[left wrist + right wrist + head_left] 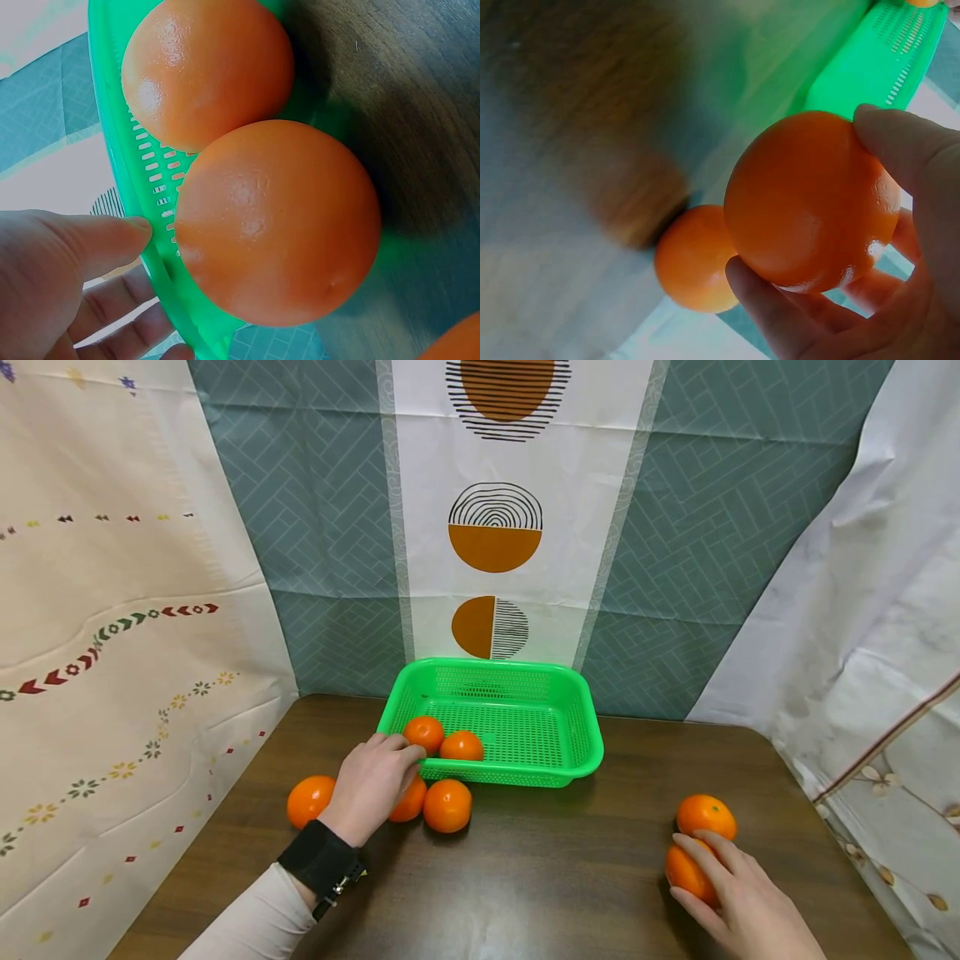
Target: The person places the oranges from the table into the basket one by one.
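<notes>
A green plastic basket (525,772) stands at the back middle of the brown table, with two oranges (461,746) in its front left corner. My left hand (401,756) reaches over the basket's front rim, fingers relaxed and holding nothing, its fingertips against the left orange (424,733). In the left wrist view the thumb (97,240) lies by the basket wall (157,187), beside two oranges (277,225). My right hand (678,864) grips one orange (686,878) at the table's right; the right wrist view shows that orange (810,199) between thumb and fingers.
Three oranges lie on the table in front of the basket: one far left (309,800), one partly under my left hand (411,802), one beside it (447,805). Another orange (705,816) sits just beyond my right hand. Patterned cloths hang behind and at both sides.
</notes>
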The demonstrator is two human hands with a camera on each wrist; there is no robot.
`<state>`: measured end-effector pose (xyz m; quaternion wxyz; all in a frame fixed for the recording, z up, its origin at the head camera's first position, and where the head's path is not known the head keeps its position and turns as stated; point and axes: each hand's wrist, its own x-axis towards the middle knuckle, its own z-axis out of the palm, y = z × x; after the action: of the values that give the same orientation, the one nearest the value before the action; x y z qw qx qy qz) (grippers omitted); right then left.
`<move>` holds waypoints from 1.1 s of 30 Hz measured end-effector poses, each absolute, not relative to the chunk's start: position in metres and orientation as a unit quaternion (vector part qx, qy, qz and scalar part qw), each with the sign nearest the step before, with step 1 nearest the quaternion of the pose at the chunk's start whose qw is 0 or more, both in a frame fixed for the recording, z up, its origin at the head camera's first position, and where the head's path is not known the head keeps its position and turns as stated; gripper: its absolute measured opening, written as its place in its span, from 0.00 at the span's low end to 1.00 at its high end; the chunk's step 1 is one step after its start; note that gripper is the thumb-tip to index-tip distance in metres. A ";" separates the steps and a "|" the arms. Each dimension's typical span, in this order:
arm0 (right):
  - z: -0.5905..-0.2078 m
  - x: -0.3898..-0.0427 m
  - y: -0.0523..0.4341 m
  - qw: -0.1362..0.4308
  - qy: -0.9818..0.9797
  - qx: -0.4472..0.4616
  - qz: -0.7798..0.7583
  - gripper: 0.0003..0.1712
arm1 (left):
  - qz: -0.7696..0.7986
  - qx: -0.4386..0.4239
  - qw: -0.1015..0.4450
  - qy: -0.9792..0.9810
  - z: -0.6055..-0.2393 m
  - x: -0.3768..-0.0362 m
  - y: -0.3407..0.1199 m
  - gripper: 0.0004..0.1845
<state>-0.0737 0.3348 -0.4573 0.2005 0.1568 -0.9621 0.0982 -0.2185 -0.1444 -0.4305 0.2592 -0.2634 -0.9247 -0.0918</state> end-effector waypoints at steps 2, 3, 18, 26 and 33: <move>-0.454 -0.074 0.332 0.203 -0.961 0.160 0.100 0.37 | -0.092 -0.263 0.259 -0.925 -0.430 -0.218 -0.144 0.08; -0.453 -0.075 0.331 0.202 -0.961 0.159 0.102 0.37 | -0.093 -0.262 0.259 -0.925 -0.430 -0.218 -0.144 0.08; -0.439 -0.083 0.312 0.209 -0.957 0.166 0.110 0.37 | -0.092 -0.263 0.259 -0.925 -0.430 -0.218 -0.145 0.08; -0.430 -0.091 0.301 0.233 -0.948 0.184 0.110 0.39 | -0.089 -0.263 0.260 -0.925 -0.430 -0.219 -0.145 0.08; -0.416 -0.100 0.289 0.239 -0.946 0.189 0.112 0.38 | -0.091 -0.261 0.257 -0.926 -0.430 -0.219 -0.145 0.08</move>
<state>-0.1000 0.2893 -0.4162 0.2388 0.1886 -0.9459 0.1125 -0.2187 -0.1448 -0.4299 0.2569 -0.2606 -0.9262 -0.0910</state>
